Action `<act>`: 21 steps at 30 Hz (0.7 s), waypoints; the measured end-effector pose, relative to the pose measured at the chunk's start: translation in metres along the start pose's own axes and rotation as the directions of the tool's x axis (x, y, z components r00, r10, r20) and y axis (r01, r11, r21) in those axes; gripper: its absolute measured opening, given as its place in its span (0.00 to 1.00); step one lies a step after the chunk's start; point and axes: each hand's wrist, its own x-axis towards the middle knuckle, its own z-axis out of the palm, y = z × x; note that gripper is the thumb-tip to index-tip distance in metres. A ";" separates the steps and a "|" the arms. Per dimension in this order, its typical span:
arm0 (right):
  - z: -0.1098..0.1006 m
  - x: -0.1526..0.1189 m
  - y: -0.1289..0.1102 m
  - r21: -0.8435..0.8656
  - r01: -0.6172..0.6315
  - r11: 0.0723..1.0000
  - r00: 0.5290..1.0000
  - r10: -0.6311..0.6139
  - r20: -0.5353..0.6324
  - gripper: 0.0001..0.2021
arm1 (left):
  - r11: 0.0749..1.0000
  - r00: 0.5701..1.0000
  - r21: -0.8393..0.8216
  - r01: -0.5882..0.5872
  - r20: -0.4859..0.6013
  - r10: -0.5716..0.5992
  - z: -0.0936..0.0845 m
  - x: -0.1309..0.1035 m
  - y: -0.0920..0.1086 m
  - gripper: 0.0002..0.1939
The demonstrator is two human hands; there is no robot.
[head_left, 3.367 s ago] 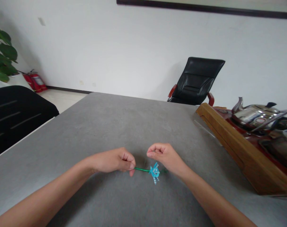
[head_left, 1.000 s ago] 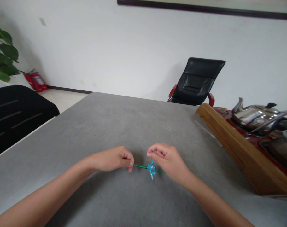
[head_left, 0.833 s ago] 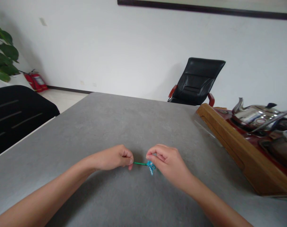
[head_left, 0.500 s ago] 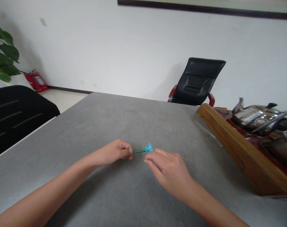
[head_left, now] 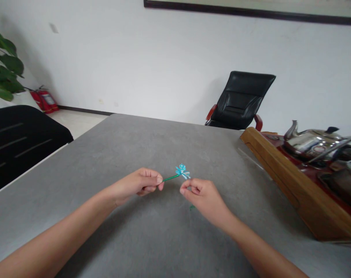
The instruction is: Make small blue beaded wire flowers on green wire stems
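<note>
A small artificial flower (head_left: 181, 170) with light blue beaded petals on a green wrapped stem (head_left: 170, 178) is held just above the grey table. My left hand (head_left: 145, 181) pinches the stem's lower end between thumb and fingers. The blossom points right, tilted slightly upward. Close below the petals is my right hand (head_left: 203, 195), its thumb and index finger closed in a pinch. Whether anything sits between those fingertips is too small to tell. Under that hand, a little green piece (head_left: 192, 207) shows, partly hidden.
On the right a wooden tea tray (head_left: 288, 181) carries a metal kettle (head_left: 314, 141). A black leather chair (head_left: 242, 100) stands behind the grey table (head_left: 152, 143). At left are another black chair (head_left: 25, 143), a plant (head_left: 7, 61) and red fire extinguishers (head_left: 45, 100).
The flower has risen a little, and its petals look more spread. My right hand has drawn slightly away to the right from the blossom, uncovering petals. A green piece now shows below it.
</note>
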 end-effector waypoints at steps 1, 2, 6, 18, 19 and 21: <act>0.001 0.002 0.003 0.048 -0.022 0.999 1.000 0.022 0.013 0.08 | 1.000 1.000 0.005 -0.003 0.019 0.003 0.000 0.000 0.000 0.16; 0.001 0.003 0.006 0.089 -0.033 0.995 0.999 0.031 0.024 0.08 | 1.000 0.999 0.013 -0.008 0.041 0.007 0.000 0.000 0.000 0.16; 0.003 0.008 0.013 0.230 -0.027 0.973 0.997 0.010 0.073 0.09 | 0.996 0.990 0.088 -0.023 0.140 0.010 0.001 -0.002 0.000 0.16; -0.003 0.008 0.006 0.175 -0.010 0.985 0.995 -0.008 0.101 0.09 | 0.907 0.939 0.410 -0.093 0.339 -0.057 0.005 -0.004 -0.001 0.10; -0.004 0.007 0.004 0.168 -0.004 0.986 0.996 -0.012 0.093 0.08 | 0.895 0.940 0.434 -0.104 0.337 -0.054 0.005 -0.004 -0.002 0.10; -0.004 0.005 0.001 0.162 0.000 0.987 0.997 -0.013 0.080 0.08 | 0.876 0.945 0.469 -0.116 0.323 -0.048 0.005 -0.004 -0.004 0.11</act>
